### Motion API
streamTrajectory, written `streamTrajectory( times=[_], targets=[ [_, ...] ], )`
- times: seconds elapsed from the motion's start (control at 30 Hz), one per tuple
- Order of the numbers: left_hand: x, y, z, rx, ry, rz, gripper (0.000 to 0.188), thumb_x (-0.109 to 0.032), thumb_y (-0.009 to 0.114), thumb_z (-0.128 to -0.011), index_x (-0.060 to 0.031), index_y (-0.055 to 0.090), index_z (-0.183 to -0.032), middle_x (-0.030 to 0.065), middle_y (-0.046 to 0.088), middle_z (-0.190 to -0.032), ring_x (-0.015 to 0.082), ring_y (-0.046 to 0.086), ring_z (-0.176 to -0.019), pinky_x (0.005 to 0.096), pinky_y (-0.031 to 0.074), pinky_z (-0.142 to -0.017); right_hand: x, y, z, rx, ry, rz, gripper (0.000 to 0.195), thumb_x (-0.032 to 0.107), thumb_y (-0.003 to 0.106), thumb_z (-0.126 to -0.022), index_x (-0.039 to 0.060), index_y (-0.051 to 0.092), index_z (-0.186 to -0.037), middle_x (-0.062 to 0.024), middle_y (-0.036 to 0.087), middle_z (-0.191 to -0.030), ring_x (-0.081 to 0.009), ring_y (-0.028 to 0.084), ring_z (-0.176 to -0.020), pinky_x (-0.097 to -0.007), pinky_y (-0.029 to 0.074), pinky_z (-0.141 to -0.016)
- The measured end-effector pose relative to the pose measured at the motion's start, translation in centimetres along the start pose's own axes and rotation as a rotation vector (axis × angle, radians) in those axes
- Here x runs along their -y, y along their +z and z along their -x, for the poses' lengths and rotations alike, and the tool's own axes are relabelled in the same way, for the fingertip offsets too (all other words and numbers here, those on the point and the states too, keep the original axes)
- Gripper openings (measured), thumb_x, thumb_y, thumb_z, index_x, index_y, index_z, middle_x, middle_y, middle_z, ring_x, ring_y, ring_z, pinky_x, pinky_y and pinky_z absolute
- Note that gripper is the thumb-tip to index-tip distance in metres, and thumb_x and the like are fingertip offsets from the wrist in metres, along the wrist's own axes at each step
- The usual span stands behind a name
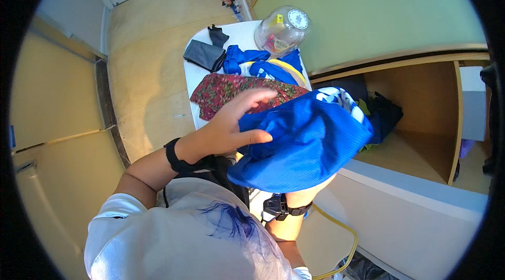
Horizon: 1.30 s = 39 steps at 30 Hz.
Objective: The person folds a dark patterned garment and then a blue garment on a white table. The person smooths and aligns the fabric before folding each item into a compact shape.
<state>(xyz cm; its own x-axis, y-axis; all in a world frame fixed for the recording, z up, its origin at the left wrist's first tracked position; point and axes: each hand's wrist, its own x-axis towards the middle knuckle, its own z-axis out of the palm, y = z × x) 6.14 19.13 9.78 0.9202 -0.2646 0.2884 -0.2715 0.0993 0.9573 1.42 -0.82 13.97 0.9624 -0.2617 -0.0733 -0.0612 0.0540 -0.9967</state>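
Note:
In front of me a bundled blue fabric garment with a blue-and-white patterned part is held up in the air. My right hand supports it from beneath, inside or behind the folds; most of that hand is hidden by the cloth. At the garment's left edge is my left hand, its thumb and fingers spread apart, the thumb lying against the blue fabric. A red floral cloth lies on the white table just beyond my left fingers. Both wrists wear black straps, the right one with a small device.
Farther along the table are a folded grey cloth, a small dark cloth, blue-and-yellow fabric and a clear jar with items inside. Right stands an open wooden cabinet holding dark clothing. A yellow-edged chair is below.

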Motion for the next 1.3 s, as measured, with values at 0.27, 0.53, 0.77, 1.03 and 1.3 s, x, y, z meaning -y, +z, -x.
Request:
streamTrajectory(
  times=[0.27, 0.53, 0.77, 1.03, 1.3],
  targets=[
    [-2.9, 2.4, -0.3, -0.014, -0.072, -0.080, 0.023, -0.020, 0.068, -0.085, -0.0014, 0.062, -0.096, 0.0108, 0.063, -0.079, 0.0193, 0.063, -0.071, 0.0303, 0.049, -0.064, -0.1, -1.4, -0.5, 0.087, 0.210, -0.721, 0.033, 0.022, 0.048, -0.097, 0.0021, 0.052, -0.123, -0.0130, 0.059, -0.122, -0.0265, 0.056, -0.112, -0.0449, 0.042, -0.101],
    [-5.1, 0.8, -1.5, -0.117, 0.001, -0.066, 0.022, -0.017, 0.074, -0.079, 0.0001, 0.060, -0.082, 0.0063, 0.055, -0.068, 0.0120, 0.052, -0.061, 0.0275, 0.042, -0.056, -0.3, -4.9, -0.1, -0.080, -0.100, -0.622, 0.018, 0.017, 0.054, -0.095, 0.0045, 0.057, -0.108, -0.0095, 0.060, -0.118, -0.0220, 0.053, -0.114, -0.0428, 0.037, -0.102],
    [-3.9, 0.8, 0.4, 0.226, 0.115, -0.399, 0.023, -0.017, 0.078, -0.072, -0.0028, 0.064, -0.085, 0.0116, 0.063, -0.078, 0.0292, 0.062, -0.069, 0.0355, 0.047, -0.060, 0.1, -7.8, -0.5, -0.022, -0.185, -0.787, 0.037, 0.019, 0.053, -0.096, 0.0037, 0.049, -0.129, -0.0130, 0.052, -0.133, -0.0263, 0.048, -0.123, -0.0480, 0.034, -0.107],
    [-1.1, -1.6, 1.2, 0.035, -0.025, -0.184, 0.014, -0.013, 0.068, -0.079, -0.0051, 0.063, -0.089, 0.0048, 0.059, -0.085, 0.0175, 0.059, -0.074, 0.0302, 0.047, -0.066, 0.2, -9.4, -1.3, -0.225, -0.072, -0.632, 0.024, 0.019, 0.056, -0.095, 0.0037, 0.057, -0.114, -0.0100, 0.061, -0.115, -0.0212, 0.056, -0.108, -0.0408, 0.043, -0.098],
    [-4.0, 1.5, -0.1, -0.019, -0.446, 0.793, 0.029, -0.020, 0.059, -0.094, -0.0021, 0.054, -0.115, 0.0014, 0.061, -0.103, 0.0078, 0.060, -0.089, 0.0244, 0.050, -0.079, -2.8, -7.6, -2.0, -0.168, 0.092, -0.251, 0.032, 0.019, 0.057, -0.094, 0.0035, 0.055, -0.122, -0.0111, 0.061, -0.117, -0.0209, 0.057, -0.110, -0.0361, 0.044, -0.095]
  ],
)
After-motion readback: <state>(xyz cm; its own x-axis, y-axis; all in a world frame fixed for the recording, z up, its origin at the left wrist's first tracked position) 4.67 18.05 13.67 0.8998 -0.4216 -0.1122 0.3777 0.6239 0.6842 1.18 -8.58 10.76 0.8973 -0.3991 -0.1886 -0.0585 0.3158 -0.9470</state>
